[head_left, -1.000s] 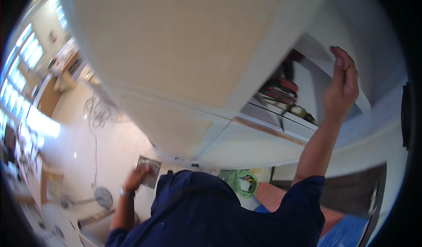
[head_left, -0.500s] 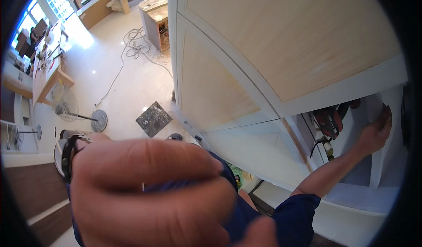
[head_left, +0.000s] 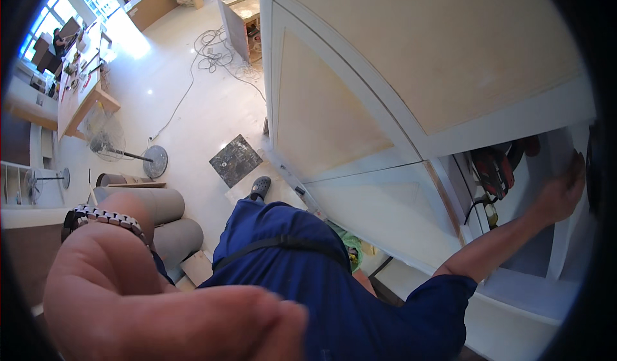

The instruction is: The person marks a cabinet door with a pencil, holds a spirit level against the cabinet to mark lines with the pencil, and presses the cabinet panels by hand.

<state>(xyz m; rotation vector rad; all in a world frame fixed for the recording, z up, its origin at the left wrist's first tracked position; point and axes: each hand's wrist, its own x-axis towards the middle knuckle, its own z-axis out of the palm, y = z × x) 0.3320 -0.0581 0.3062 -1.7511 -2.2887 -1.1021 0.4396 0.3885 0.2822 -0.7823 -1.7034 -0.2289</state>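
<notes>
My left hand (head_left: 186,303) looms very close at the lower left, blurred, with a metal-band watch on its wrist. Its fingers are bent and pressed together; whatever lies inside them, if anything, is hidden. At the far right, my right hand (head_left: 565,194) reaches into an open cabinet compartment. Its fingers are closed around the edge of an upright white divider panel (head_left: 558,248). Left of that hand, a red and black power tool (head_left: 493,171) lies in the compartment. Large cabinet doors (head_left: 443,52), beige with white frames, stand above my right arm.
A dark square board (head_left: 236,160) lies on the pale floor near my shoe. Grey rolls (head_left: 144,207) are beside my left arm. Farther off are a pedestal fan (head_left: 154,160), a tangled cable (head_left: 212,49), and a long worktable (head_left: 80,97), where another person (head_left: 60,42) is.
My left hand has moved down and left from before my body, uncovering my blue clothing, shoe and the grey rolls. My right hand stays at the panel. The view has shifted slightly.
</notes>
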